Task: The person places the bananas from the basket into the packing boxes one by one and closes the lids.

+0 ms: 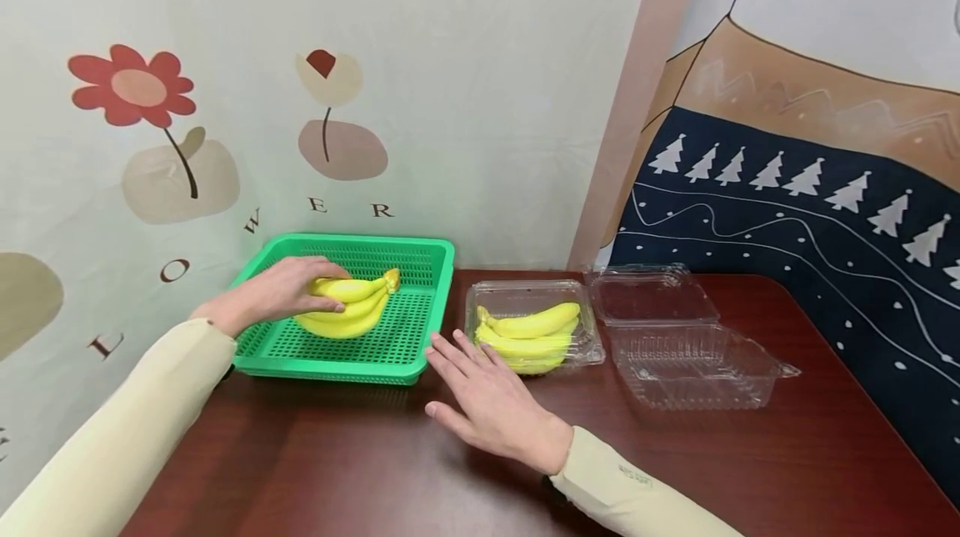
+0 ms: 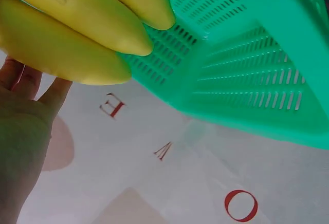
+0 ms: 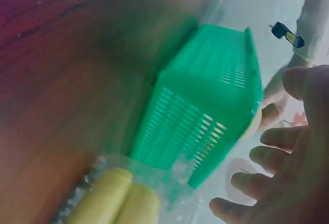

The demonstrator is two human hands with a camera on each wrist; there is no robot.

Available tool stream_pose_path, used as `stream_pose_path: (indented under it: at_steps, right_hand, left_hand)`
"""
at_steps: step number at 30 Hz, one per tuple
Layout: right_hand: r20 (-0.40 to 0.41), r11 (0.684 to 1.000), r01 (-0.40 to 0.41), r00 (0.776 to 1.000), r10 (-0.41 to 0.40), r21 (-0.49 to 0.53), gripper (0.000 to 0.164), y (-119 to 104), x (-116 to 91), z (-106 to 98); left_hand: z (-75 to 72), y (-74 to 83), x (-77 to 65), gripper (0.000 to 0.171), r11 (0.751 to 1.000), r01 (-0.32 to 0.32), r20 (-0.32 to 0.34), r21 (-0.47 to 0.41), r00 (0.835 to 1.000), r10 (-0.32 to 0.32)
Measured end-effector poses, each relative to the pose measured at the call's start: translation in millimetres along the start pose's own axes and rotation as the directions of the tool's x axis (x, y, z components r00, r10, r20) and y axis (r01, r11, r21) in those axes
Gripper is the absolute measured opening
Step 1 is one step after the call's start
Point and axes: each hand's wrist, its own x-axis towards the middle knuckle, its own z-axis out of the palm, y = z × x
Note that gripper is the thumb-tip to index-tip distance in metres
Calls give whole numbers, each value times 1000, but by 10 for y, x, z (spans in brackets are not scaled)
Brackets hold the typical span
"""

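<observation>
My left hand (image 1: 291, 293) grips a bunch of yellow bananas (image 1: 360, 320) over the green plastic basket (image 1: 420, 372), its stem end pointing right. Up close in the left wrist view, several bananas (image 2: 77, 18) of the bunch fill the upper left, with the fingers behind them. My right hand (image 1: 495, 404) is held palm down with straight fingers, between the basket and a clear plastic box (image 1: 525, 293). Inside that box lies another bunch of bananas (image 1: 534, 345). The right hand's fingers are spread and hold nothing in the right wrist view.
A second clear clamshell box (image 1: 697, 370) stands at the right with its lid (image 1: 652, 295) folded back. Everything rests on a dark red wooden table (image 1: 360, 454). Behind it hangs a printed cloth (image 1: 480, 103) with flowers and letters.
</observation>
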Motion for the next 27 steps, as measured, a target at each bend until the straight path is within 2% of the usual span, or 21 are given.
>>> stream_pose_path:
  at_steps: [6, 12, 19, 27]
  right_hand:
    - [-32, 1000, 1, 999, -1, 0, 67, 11, -128, -208]
    - [-83, 999, -32, 996, 33, 5, 65, 93, -364, -475]
    - [-146, 995, -102, 984, 98, -21, 67, 276, -697, -744]
    - [-167, 982, -186, 970, 176, -45, 69, 459, -1054, -953]
  left_hand:
    - [-58, 162, -4, 43, 1000, -13, -59, -11, 998, 12]
    - [-137, 395, 67, 41, 998, -66, -97, -10, 993, 65]
    - [-179, 779, 249, 41, 991, -126, -113, -40, 986, 121]
    - [-113, 1188, 474, 42, 978, -207, -137, -30, 970, 201]
